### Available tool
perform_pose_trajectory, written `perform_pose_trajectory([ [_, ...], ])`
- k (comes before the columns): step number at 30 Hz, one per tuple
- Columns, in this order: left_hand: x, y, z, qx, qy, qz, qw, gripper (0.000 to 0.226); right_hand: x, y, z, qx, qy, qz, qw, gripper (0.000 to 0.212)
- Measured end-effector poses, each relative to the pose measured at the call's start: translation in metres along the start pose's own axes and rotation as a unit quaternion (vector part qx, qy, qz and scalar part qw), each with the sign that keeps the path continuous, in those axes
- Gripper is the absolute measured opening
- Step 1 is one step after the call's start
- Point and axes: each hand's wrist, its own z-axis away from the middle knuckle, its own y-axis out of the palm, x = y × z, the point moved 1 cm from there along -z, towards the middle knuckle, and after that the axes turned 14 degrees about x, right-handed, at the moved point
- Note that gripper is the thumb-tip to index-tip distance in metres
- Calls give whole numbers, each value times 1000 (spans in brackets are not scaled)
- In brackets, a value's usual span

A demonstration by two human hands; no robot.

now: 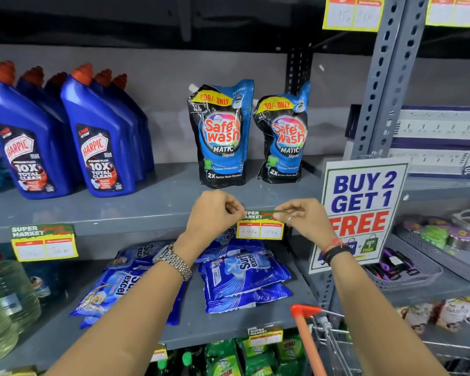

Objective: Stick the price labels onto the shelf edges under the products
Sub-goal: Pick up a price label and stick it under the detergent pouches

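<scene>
1. The left hand point(215, 213) pinches the upper left corner of the price label point(259, 226), thumb and fingers narrowed onto its green header.
2. The right hand point(303, 217) grips the upper right corner the same way, so the label hangs stretched flat between the two hands, probably to keep it level.
3. The label sits against the shelf edge point(106, 221), its yellow lower part with two handwritten boxes hanging below both hands.
4. Just above and behind the hands stand two Safewash pouches point(220, 137), so this label likely prices them.
5. Far off to the left hand's side, another label point(44, 241) is already stuck under the Harpic bottles point(98, 137).
6. I judge pressing the header down firmly is what remains.
</scene>
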Motion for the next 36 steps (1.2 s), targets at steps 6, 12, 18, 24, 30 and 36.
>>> perform_pose_trajectory([
  [6, -2, 1, -3, 4, -13, 1, 1000, 10, 2, -5, -4, -12, 5, 9, 1000, 15],
  [12, -4, 1, -5, 0, -23, 1, 1000, 9, 4, -5, -7, -33, 19, 9, 999, 15],
  [18, -6, 3, -8, -11, -28, -67, 997, 19, 6, -1, -4, -130, -20, 159, 979, 29],
  [24, -6, 19, -12, -19, 61, -118, 991, 33, 8, 20, -15, -28, -47, 199, 978, 68],
  [30, 6, 24, -18, 14, 65, -148, 987, 37, 5, 14, -22, -5, -38, 192, 981, 48],
  [36, 10, 16, -20, 70, 76, -144, 984, 36, 6, -2, -20, 46, -38, 151, 987, 36],
])
